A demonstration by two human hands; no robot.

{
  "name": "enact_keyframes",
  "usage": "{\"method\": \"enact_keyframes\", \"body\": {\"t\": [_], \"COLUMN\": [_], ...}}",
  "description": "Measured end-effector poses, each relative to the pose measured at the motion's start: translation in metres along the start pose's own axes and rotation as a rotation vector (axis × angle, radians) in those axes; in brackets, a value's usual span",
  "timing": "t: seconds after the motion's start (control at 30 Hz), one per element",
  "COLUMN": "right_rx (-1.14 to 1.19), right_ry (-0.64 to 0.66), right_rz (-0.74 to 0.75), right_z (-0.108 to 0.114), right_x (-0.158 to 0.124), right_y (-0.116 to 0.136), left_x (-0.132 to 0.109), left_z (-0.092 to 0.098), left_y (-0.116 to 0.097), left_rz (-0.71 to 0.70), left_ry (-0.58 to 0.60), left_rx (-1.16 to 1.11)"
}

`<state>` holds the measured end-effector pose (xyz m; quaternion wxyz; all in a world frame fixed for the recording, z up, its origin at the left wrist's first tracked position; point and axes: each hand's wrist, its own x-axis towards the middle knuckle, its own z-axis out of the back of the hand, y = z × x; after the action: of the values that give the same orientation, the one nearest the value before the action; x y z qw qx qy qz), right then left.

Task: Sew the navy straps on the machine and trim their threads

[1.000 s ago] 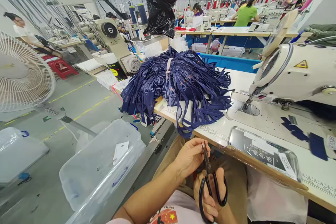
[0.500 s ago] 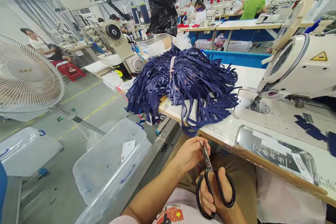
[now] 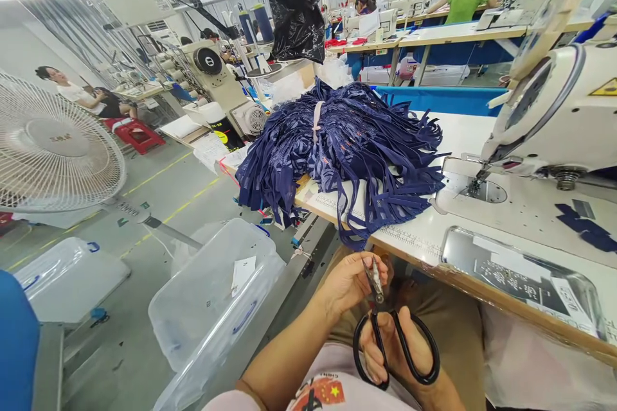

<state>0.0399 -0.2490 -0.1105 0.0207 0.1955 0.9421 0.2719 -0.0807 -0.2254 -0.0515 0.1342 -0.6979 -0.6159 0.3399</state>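
My right hand (image 3: 409, 350) grips a pair of scissors (image 3: 429, 340) with large black loop handles, its fingers through the loops. The blades point up and away from me, slightly parted. At their tips is my left hand (image 3: 348, 282), its thumb and fingers pinched together. Whatever lies in that pinch is too small to make out. Just beyond both hands, a big bundle of navy blue fabric strips (image 3: 371, 148) is heaped on the sewing table (image 3: 409, 234), bound by a pale band (image 3: 317, 117). Some strips hang over the table's front edge.
A sewing machine (image 3: 573, 109) stands at the right, with navy scraps (image 3: 585, 228) beside it. A metal tray (image 3: 520, 282) is set in the table near me. To the left are clear plastic bins (image 3: 207, 295) and a white fan (image 3: 58, 141). Several people sit farther back.
The scissor handles have spread farther apart, and the blades are parted a little more. My left hand keeps its pinch at the tips. The view has shifted slightly left.
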Motion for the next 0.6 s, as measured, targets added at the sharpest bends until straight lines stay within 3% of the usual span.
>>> {"method": "enact_keyframes", "body": {"t": [0.1,0.17,0.23,0.3,0.43,0.5,0.6], "right_rx": [-0.217,-0.496,-0.788,-0.977,-1.124,-1.174,-1.142], "right_ry": [-0.093,-0.222,-0.359,-0.435,-0.434,-0.424,-0.452], "right_rz": [0.073,0.117,0.13,0.114,0.022,-0.01,0.014], "right_z": [0.004,0.009,0.017,0.024,0.034,0.035,0.032], "right_x": [-0.011,-0.02,-0.028,-0.032,-0.027,-0.025,-0.021], "right_y": [0.007,0.016,0.027,0.036,0.051,0.055,0.06], "left_x": [-0.01,-0.019,-0.027,-0.029,-0.017,-0.012,-0.016], "left_z": [0.01,0.022,0.032,0.037,0.028,0.021,0.016], "left_y": [0.002,0.0,-0.005,-0.014,-0.035,-0.047,-0.065], "left_rz": [-0.206,-0.517,-0.803,-0.931,-0.941,-0.952,-0.923], "left_ry": [-0.144,-0.355,-0.478,-0.417,-0.227,-0.147,0.071], "left_rx": [0.364,0.679,0.952,1.202,1.631,1.745,1.777]}}
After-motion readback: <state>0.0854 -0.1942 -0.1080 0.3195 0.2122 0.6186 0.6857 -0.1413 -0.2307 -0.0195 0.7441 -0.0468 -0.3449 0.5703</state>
